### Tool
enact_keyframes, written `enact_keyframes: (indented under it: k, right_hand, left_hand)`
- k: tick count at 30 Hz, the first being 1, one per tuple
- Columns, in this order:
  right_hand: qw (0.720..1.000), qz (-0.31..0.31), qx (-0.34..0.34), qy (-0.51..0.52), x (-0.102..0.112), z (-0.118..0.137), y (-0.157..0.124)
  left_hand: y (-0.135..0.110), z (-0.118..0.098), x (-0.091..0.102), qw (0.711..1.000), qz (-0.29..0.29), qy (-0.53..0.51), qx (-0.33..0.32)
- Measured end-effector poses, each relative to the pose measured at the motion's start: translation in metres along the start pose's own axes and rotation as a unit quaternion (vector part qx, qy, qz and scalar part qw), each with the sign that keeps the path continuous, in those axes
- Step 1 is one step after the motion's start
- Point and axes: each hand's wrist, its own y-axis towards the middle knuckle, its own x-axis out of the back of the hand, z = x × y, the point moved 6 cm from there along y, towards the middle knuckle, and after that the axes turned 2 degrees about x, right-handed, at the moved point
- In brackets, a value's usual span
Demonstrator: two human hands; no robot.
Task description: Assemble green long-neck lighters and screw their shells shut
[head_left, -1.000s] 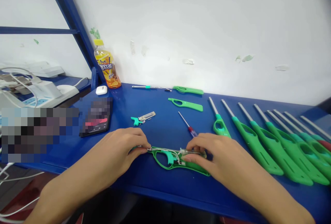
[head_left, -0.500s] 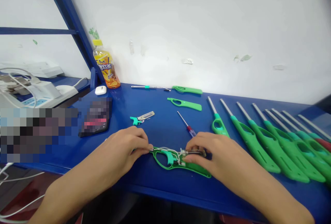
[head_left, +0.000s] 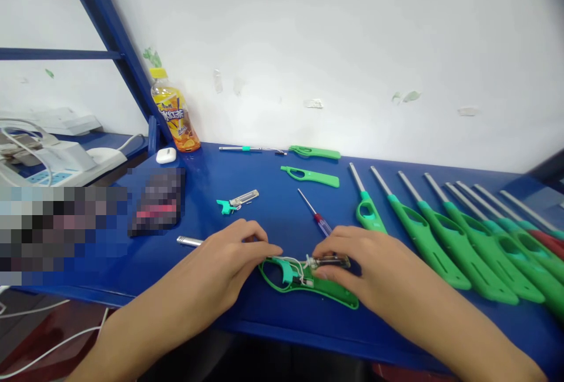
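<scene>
Nearest, one green half-shell (head_left: 332, 292) lies on the blue table (head_left: 273, 217) between my two hands, its looped end at my left fingertips and its broad end beside my right thumb. Seated in it are one teal trigger (head_left: 287, 272) and several white wires (head_left: 299, 263), too tangled to count. My right hand (head_left: 363, 253), nearly closed, pinches one clear tank (head_left: 333, 261) between thumb and fingers, over the shell's upper edge. My left hand (head_left: 235, 258) is curled, fingertips at the looped end; I cannot tell what, if anything, they grip. One metal tube (head_left: 189, 241) protrudes beyond my left wrist, the rest hidden.

Just beyond, one screwdriver (head_left: 318, 215) points away from me, its handle reaching my right hand. To its left lies one loose trigger-and-tank unit (head_left: 238, 201). On the right, at least eight lighters (head_left: 429, 244) lie side by side, tubes pointing away; they overlap towards the edge, so the count follows the tubes. On the left is one dark object (head_left: 157, 203), blurred out.

Farther back are two green shell pieces (head_left: 315, 178), one behind the other; one thin tube with a teal collar (head_left: 242, 148); one white case (head_left: 166, 156); and one yellow-capped bottle (head_left: 176, 114), upright before the white wall (head_left: 352, 47).
</scene>
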Motion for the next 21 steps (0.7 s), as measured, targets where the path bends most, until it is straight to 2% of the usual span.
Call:
enact_keyframes:
  k: [5, 13, 18, 21]
  right_hand:
    - [1.000, -0.007, 0.020, -0.023, 0.001, 0.000, -0.004]
    - [1.000, -0.001, 0.026, 0.005, -0.002, 0.003, -0.008]
    - [0.999, -0.003, 0.009, -0.032, 0.000, 0.012, -0.005]
    - [0.998, -0.016, 0.023, -0.064, 0.000, 0.014, -0.004]
  left_hand:
    - [-0.004, -0.002, -0.004, 0.999, 0.040, 0.009, 0.004]
    - [-0.001, -0.007, -0.009, 0.999, 0.032, 0.006, -0.005]
    - [-0.001, -0.012, -0.011, 0.999, 0.039, 0.003, -0.025]
    - [-0.003, -0.015, -0.011, 0.999, 0.040, 0.014, -0.021]
